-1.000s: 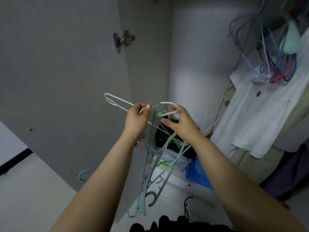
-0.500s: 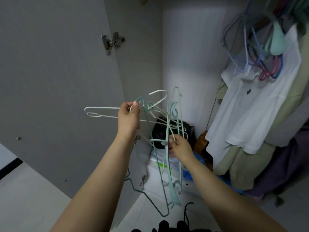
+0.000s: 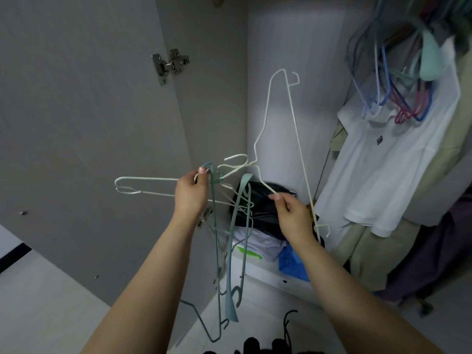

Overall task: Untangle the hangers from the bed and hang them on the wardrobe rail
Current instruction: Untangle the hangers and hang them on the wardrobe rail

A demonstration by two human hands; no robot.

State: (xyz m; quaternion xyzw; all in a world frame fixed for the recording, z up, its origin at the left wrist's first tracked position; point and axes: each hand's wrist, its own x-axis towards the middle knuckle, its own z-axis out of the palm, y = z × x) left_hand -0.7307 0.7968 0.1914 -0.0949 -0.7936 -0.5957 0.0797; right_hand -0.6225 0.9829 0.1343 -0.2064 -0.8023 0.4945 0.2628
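Lifted upright, white hanger (image 3: 282, 129) pinched by right hand (image 3: 293, 215); tangle (image 3: 229, 226) indistinct.

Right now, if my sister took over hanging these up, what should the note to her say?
Left hand: grips the hooks of the tangled hanger bunch, which dangles below.
Right hand: fingers pinch the white wire hanger, tilted up, its hook still at the bunch.
Done: several hangers already on the rail, upper right, above the white T-shirt.
Left: free the white one, hang it, then separate the rest.

Wardrobe shelf (image 3: 275, 277) — folded clothes (image 3: 258, 242); black bag (image 3: 258, 200) on top.
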